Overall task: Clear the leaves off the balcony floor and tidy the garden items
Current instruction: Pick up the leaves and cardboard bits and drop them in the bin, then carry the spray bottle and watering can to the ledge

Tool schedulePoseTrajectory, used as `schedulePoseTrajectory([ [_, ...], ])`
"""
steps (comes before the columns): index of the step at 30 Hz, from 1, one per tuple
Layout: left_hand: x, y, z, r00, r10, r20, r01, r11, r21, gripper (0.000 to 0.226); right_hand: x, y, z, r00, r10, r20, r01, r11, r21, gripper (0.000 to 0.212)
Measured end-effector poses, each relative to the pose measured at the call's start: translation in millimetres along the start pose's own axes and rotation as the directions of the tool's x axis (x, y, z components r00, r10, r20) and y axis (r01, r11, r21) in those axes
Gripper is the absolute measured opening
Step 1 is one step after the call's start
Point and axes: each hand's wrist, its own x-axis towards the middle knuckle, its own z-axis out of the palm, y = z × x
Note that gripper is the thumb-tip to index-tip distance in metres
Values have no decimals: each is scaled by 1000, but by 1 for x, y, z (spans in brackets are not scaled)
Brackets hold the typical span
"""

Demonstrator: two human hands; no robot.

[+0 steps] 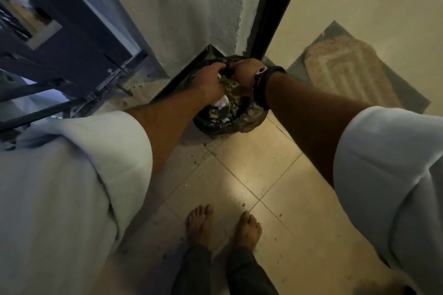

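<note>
Bag: the black bag (230, 122) sits on the tiled floor (239, 175) in the corner by the wall.
Leaves: green leaves (229, 85) are bunched over its open top.
Left hand (209, 79): fingers curled shut on the bag's rim.
Right hand (244, 72): fingers curled at the rim too; the grip is hidden.
Do it well: I think both hands should hold the top wide and push leaves down softly, so no bits fall out.
</note>
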Motion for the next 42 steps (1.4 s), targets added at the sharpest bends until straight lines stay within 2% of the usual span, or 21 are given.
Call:
schedulePoseTrajectory([
  [3, -6, 0, -9, 991, -72, -112, 58, 991, -123, 54, -6, 1, -10, 1000, -6, 14, 6, 999, 31, 41],
  [6, -22, 2, -19, 973, -120, -196, 75, 971, -225, 37, -21, 3, -16, 1000, 3, -11, -1, 975, 223, 44],
  [9, -56, 18, -32, 953, -168, -252, 57, 917, -395, 18, -54, 4, -23, 997, 74, -15, -61, 904, 424, 43],
  [12, -113, 51, -58, 943, -203, -263, 54, 875, -482, 5, -113, -3, -36, 991, 135, -22, -97, 805, 585, 41],
  [16, -193, 99, -97, 933, -180, -312, 22, 893, -449, 9, -213, -22, -62, 977, 211, -27, -128, 685, 717, 37],
  [21, -284, 170, -135, 954, -90, -284, -34, 915, -403, 23, -338, -56, -90, 974, 202, -104, -66, 692, 719, 30],
  [26, -354, 216, -152, 979, 128, -156, -167, 949, -268, 20, -432, -71, -98, 948, 244, -202, 26, 575, 818, 28],
  [30, -399, 236, -157, 967, 253, -29, -250, 926, -284, 26, -492, -66, -81, 900, 338, -277, 111, 437, 893, 26],
  [34, -444, 241, -145, 888, 436, 147, -395, 886, -242, 27, -553, -43, -43, 819, 491, -298, 185, 265, 946, 29],
  [39, -504, 256, -102, 745, 533, 402, -517, 841, -159, 26, -634, -4, 11, 659, 696, -286, 320, 84, 944, 28],
  [42, -557, 274, -68, 648, 572, 503, -588, 796, -147, 28, -696, 22, 37, 557, 787, -266, 397, 30, 917, 26],
])
